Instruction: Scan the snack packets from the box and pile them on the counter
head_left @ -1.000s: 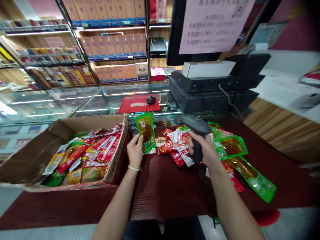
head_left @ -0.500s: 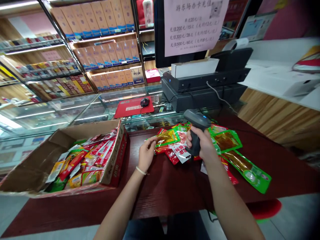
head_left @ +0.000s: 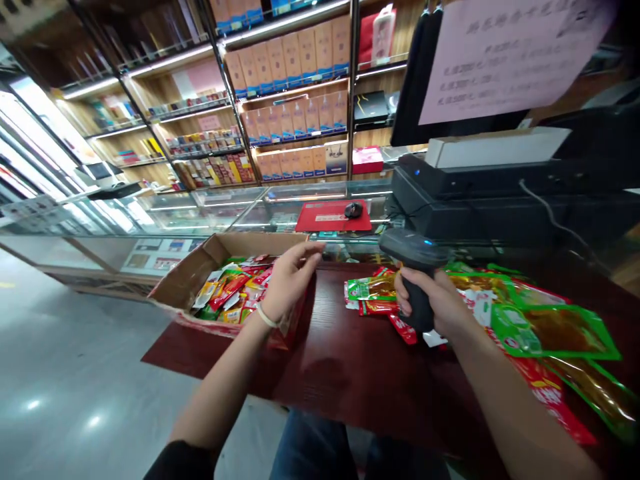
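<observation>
My right hand (head_left: 443, 300) is wrapped round the handle of a dark barcode scanner (head_left: 407, 248), whose blue light is lit. Its head points left above the tabletop. Over the right edge of a cardboard box (head_left: 190, 277) hovers my left hand (head_left: 287, 280), fingers stretched out and nothing visible in them. Small snack packets (head_left: 233, 290) in red, yellow and green fill part of the box. Below the scanner a green-and-yellow snack packet (head_left: 373, 289) lies on red ones. Larger green-edged snack packets (head_left: 570, 330) spread to the right, partly behind my right forearm.
A dark red wooden table (head_left: 345, 373) bears the box and packets. Behind it are a glass counter (head_left: 280, 203), a red mouse pad (head_left: 320, 217) and a black mouse (head_left: 353, 211). The monitor (head_left: 407, 113) and black till equipment (head_left: 450, 220) stand at back right.
My left hand has let go of the green-and-yellow packet and moved left to the box. The scanner stays in my right hand. The view has turned left.
</observation>
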